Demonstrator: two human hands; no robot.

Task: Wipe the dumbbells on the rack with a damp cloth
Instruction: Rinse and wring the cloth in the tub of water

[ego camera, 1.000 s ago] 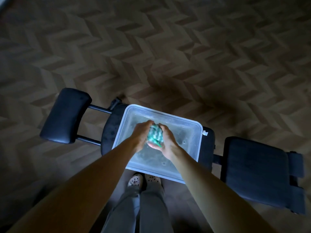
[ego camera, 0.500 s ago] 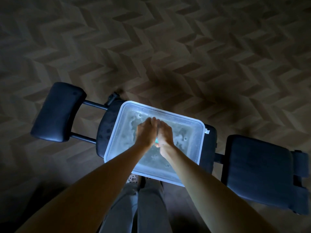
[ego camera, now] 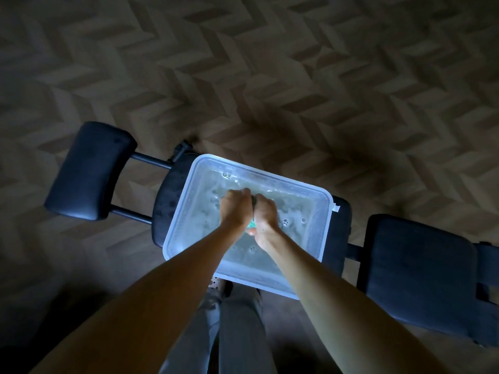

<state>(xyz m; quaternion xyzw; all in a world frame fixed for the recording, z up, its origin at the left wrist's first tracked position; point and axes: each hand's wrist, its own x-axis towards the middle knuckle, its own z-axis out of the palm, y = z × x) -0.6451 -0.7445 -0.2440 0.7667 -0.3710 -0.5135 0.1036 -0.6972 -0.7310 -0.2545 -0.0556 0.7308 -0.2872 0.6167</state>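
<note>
A dim view looking down at a herringbone wood floor [ego camera: 270, 76] and a black padded worktop [ego camera: 170, 201] that carries a clear plastic tub [ego camera: 256, 279]. Left of the tub, a separate black cushion [ego camera: 90, 171] stands out on two metal bars [ego camera: 151, 159]. The tub sits on the middle pad and holds cloudy, bubbly water. Inside the tub, near its far side, two bare forearms meet. The left hand [ego camera: 233, 209] has its grip closed around a teal cloth [ego camera: 251, 224], fingers curled. The right hand [ego camera: 266, 215] is pressed against the left, its grip also closed on the cloth. Only a sliver of cloth shows between the heels of the hands. Right of the tub lies a larger black pad [ego camera: 421, 268]. Below the tub are grey trousers [ego camera: 243, 333] and a perforated shoe [ego camera: 216, 283].
</note>
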